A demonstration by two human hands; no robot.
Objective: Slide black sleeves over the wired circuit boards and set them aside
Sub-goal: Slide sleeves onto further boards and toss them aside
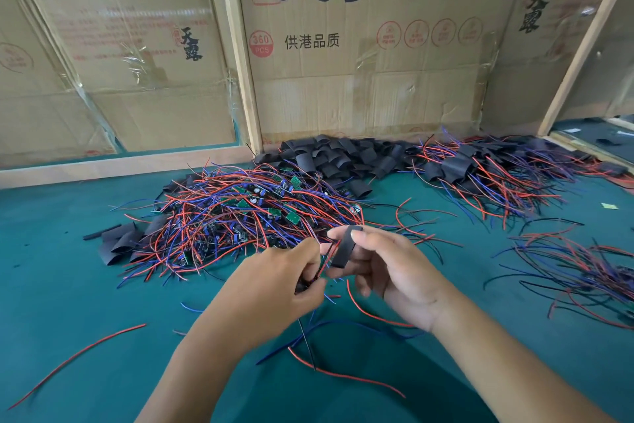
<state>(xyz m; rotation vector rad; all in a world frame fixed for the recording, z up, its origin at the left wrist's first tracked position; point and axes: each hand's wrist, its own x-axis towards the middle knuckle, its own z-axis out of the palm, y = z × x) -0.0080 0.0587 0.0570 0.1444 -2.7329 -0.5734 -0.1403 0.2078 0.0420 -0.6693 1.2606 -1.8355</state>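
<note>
Background: a worktop (61, 251) covered in teal-green felt, bounded at the rear by a pale wooden frame (240, 55). Flattened cardboard cartons (377, 79), printed with black and red Chinese characters and patched with clear tape, line the frame as a back wall. Even, diffuse light falls across the surface; a second wooden upright (583, 45) leans at right.

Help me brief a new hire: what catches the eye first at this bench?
The tangled heap of red and blue wired circuit boards mid-table, with loose black sleeves piled behind it. In front, the right hand pinches one black sleeve while the left hand grips wires.
</note>
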